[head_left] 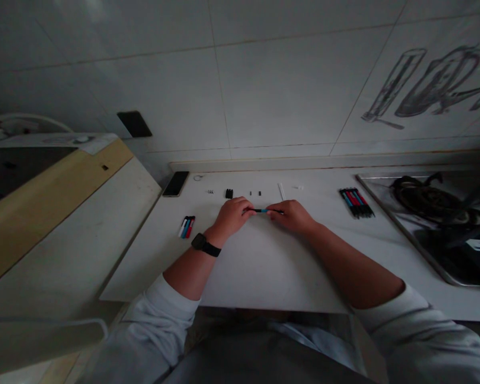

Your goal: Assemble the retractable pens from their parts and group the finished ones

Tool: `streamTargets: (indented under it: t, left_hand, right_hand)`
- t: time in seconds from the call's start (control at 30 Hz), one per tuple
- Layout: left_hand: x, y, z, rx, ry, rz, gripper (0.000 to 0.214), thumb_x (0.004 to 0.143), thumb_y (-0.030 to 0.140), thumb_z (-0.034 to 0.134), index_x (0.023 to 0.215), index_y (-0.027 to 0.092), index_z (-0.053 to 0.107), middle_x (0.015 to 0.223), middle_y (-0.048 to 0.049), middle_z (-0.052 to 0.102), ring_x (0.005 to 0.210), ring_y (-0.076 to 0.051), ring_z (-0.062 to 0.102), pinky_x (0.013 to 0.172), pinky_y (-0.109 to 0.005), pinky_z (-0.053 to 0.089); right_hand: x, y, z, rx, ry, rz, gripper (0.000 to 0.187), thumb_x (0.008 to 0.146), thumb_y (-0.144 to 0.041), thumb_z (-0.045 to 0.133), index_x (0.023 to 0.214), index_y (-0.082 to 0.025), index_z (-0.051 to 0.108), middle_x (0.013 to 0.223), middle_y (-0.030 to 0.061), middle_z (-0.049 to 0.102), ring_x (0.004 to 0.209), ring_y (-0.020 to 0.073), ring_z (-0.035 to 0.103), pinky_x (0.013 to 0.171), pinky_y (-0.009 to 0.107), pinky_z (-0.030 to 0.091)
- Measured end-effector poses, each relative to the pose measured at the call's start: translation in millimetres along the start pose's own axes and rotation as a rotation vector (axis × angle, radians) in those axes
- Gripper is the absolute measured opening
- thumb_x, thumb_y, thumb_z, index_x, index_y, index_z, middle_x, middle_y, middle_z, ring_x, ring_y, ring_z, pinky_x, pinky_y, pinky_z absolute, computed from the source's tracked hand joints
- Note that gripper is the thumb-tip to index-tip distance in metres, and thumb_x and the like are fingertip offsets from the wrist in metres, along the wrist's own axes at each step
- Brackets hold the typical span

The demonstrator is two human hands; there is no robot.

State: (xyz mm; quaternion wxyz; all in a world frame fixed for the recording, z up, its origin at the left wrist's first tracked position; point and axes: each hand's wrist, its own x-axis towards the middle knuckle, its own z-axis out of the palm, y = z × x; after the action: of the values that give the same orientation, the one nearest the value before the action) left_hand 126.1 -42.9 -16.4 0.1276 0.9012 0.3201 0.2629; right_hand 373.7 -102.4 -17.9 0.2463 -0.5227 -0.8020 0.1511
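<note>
Both my hands meet over the middle of the white counter [264,266], gripping one slim pen [261,210] with a blue middle section held level between them. My left hand [232,214], a black watch on its wrist, is curled round the pen's left end. My right hand [291,214] pinches the right end. Just beyond the hands lie small loose pen parts: a black piece [229,193], tiny dark bits [255,193] and a white tube [281,190].
Three short pen pieces, white, blue and red [186,226], lie left of my hands. A row of several assembled pens [356,202] lies to the right, beside a gas hob [436,213]. A dark phone [176,183] rests at the counter's back left corner.
</note>
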Motion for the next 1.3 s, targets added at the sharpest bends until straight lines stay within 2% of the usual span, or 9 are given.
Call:
streamTargets:
  t: [0.1, 0.2, 0.33, 0.6, 0.7, 0.83, 0.97, 1.17, 1.3]
  left_hand:
    - [-0.4, -0.3, -0.8, -0.007, 0.019, -0.002, 0.009, 0.091, 0.027, 0.075, 0.091, 0.019, 0.070, 0.093, -0.0036, 0.069, 0.088, -0.019, 0.063, 0.080, -0.032, 0.048]
    - [-1.2, -2.0, 0.4, -0.029, 0.063, -0.045, 0.010, 0.090, 0.026, 0.075, 0.092, 0.019, 0.068, 0.094, -0.0035, 0.068, 0.086, -0.018, 0.063, 0.079, -0.031, 0.049]
    - [-1.7, -3.9, 3.1, -0.065, 0.083, -0.069, 0.010, 0.091, 0.026, 0.074, 0.093, 0.018, 0.068, 0.094, -0.0038, 0.067, 0.086, -0.017, 0.063, 0.079, -0.031, 0.049]
    - [-5.1, 10.8, 0.9, -0.177, -0.129, 0.141, 0.017, 0.100, 0.035, 0.062, 0.102, 0.020, 0.071, 0.099, -0.0057, 0.069, 0.094, -0.019, 0.064, 0.086, -0.033, 0.051]
    - [-5.0, 13.9, -0.3, -0.186, -0.168, 0.157, 0.022, 0.102, 0.036, 0.057, 0.104, 0.020, 0.071, 0.100, -0.0063, 0.070, 0.095, -0.019, 0.065, 0.087, -0.033, 0.051]
    - [-3.9, 10.4, 0.8, -0.181, -0.167, 0.127, 0.023, 0.104, 0.034, 0.053, 0.105, 0.020, 0.071, 0.098, -0.0060, 0.070, 0.093, -0.019, 0.065, 0.085, -0.032, 0.050]
    - [-4.3, 6.5, 3.3, -0.185, -0.169, 0.108, 0.024, 0.104, 0.034, 0.052, 0.105, 0.020, 0.071, 0.099, -0.0057, 0.071, 0.092, -0.018, 0.064, 0.084, -0.032, 0.051]
    - [-5.0, 6.0, 5.2, -0.178, -0.187, 0.094, 0.025, 0.104, 0.036, 0.051, 0.104, 0.021, 0.071, 0.099, -0.0054, 0.071, 0.090, -0.018, 0.064, 0.085, -0.033, 0.052]
    - [-4.9, 5.6, 6.3, -0.165, -0.184, 0.088, 0.025, 0.104, 0.036, 0.052, 0.102, 0.021, 0.072, 0.099, -0.0051, 0.072, 0.091, -0.018, 0.065, 0.087, -0.034, 0.052]
  right_hand:
    - [-0.9, 1.5, -0.8, 0.053, 0.004, 0.037, 0.026, 0.097, -0.039, 0.058, 0.102, -0.026, 0.080, 0.087, 0.0022, 0.079, 0.077, 0.0192, 0.071, 0.073, 0.029, 0.047]
    - [-0.1, 6.6, -1.1, 0.143, 0.097, 0.053, 0.023, 0.090, -0.036, 0.066, 0.107, -0.025, 0.077, 0.098, 0.0046, 0.078, 0.085, 0.0208, 0.070, 0.081, 0.032, 0.050]
    - [4.6, 10.1, -1.0, 0.477, 0.246, 0.137, 0.027, 0.082, -0.042, 0.074, 0.098, -0.022, 0.073, 0.092, 0.0050, 0.074, 0.080, 0.0193, 0.067, 0.080, 0.035, 0.053]
    - [7.0, -3.4, -8.0, 0.953, 0.282, 0.183, 0.037, 0.078, -0.056, 0.080, 0.091, -0.023, 0.068, 0.096, 0.0049, 0.072, 0.091, 0.0197, 0.067, 0.089, 0.041, 0.057]
    - [6.7, -3.6, -10.6, 1.041, 0.290, 0.203, 0.043, 0.077, -0.057, 0.081, 0.097, -0.024, 0.063, 0.091, 0.0037, 0.071, 0.087, 0.0195, 0.069, 0.084, 0.041, 0.059]
    - [6.9, 2.2, -13.8, 0.991, 0.392, 0.240, 0.055, 0.079, -0.057, 0.078, 0.119, -0.030, 0.053, 0.088, -0.0004, 0.071, 0.073, 0.0166, 0.067, 0.070, 0.034, 0.057]
    - [6.7, 14.6, -25.5, 0.877, 0.528, 0.255, 0.048, 0.083, -0.057, 0.072, 0.117, -0.030, 0.052, 0.087, -0.0010, 0.070, 0.069, 0.0146, 0.063, 0.064, 0.030, 0.054]
    - [-0.9, 51.7, -65.5, 0.679, 0.757, 0.271, 0.042, 0.085, -0.050, 0.068, 0.119, -0.029, 0.055, 0.091, 0.0005, 0.069, 0.070, 0.0141, 0.062, 0.062, 0.026, 0.050]
    - [-15.4, 86.5, -91.9, 0.477, 0.914, 0.368, 0.044, 0.086, -0.046, 0.061, 0.125, -0.027, 0.052, 0.097, 0.0030, 0.072, 0.074, 0.0155, 0.065, 0.063, 0.027, 0.051]
